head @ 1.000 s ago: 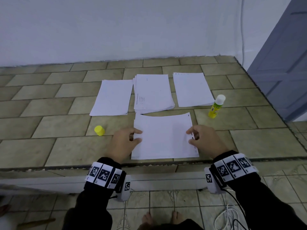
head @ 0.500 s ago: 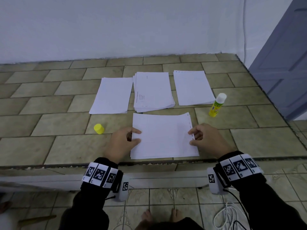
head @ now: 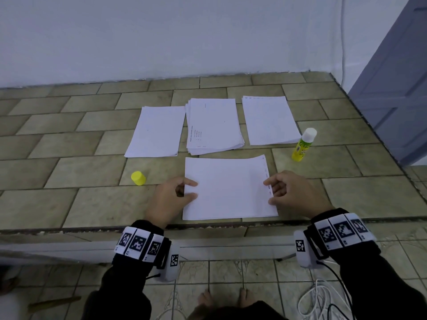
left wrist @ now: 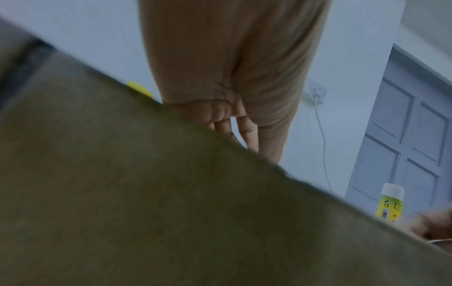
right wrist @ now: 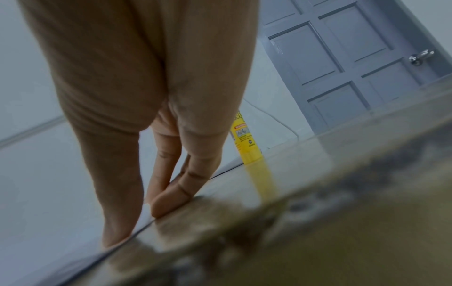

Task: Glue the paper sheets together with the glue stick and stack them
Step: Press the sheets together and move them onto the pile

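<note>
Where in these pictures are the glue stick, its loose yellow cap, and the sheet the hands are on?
glue stick [head: 301, 150]: head view, on its yellow body.
yellow cap [head: 138, 178]: head view, on its side wall.
near sheet [head: 227, 188]: head view, on its bare middle.

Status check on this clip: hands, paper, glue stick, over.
Left hand and right hand pinch near sheets at side edges. Glue stick upright, uncapped, cap apart. Nothing obstructing.

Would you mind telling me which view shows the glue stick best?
The head view: the whole glue stick stands upright and uncapped beside the right paper pile. The left wrist view catches only its upper part; the right wrist view shows its lower body, top hidden behind the right hand.
</note>
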{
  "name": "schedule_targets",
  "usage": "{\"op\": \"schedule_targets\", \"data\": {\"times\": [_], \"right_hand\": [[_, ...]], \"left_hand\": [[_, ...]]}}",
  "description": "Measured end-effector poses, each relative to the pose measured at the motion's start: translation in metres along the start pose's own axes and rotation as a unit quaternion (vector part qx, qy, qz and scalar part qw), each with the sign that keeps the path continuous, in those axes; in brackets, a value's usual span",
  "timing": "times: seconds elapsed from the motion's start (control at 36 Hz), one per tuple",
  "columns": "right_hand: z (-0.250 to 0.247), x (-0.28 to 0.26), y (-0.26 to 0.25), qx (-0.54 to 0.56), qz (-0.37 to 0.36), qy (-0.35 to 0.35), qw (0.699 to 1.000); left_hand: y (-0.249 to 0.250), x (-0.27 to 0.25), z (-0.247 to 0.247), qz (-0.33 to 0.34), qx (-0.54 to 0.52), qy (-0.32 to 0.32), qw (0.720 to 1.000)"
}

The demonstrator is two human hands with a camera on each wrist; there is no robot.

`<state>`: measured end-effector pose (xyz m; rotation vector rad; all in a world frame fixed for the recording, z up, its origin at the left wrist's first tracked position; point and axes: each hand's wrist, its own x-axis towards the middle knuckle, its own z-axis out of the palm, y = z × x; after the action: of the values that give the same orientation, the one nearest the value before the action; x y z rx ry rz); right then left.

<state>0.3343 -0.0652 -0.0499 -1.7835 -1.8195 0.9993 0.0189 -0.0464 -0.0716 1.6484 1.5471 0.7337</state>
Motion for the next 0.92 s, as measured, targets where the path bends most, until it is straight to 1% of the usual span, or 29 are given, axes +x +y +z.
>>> {"op": "schedule_targets", "data": {"times": [0.17,0.31,0.92], "right_hand": [[-0.0009,0.0001,-0.0005,-0.005,-0.003,-0.009,1.000],[-0.0010,0.0007,-0.0011,-0.049,-0.009,-0.013,0.999],[-0.0038,-0.0022,-0.0011,-0.046,-0.013,-0.021,0.999]], "left_hand": [[0.0011,0.0003,-0.0005,0.002,0.002,0.001,1.000],[0.0001,0.0007,-0.0006,0.008,-0.007,-0.004,1.000],[-0.0019,0.0007,-0.0009,0.002,-0.017,-0.017,1.000]]}}
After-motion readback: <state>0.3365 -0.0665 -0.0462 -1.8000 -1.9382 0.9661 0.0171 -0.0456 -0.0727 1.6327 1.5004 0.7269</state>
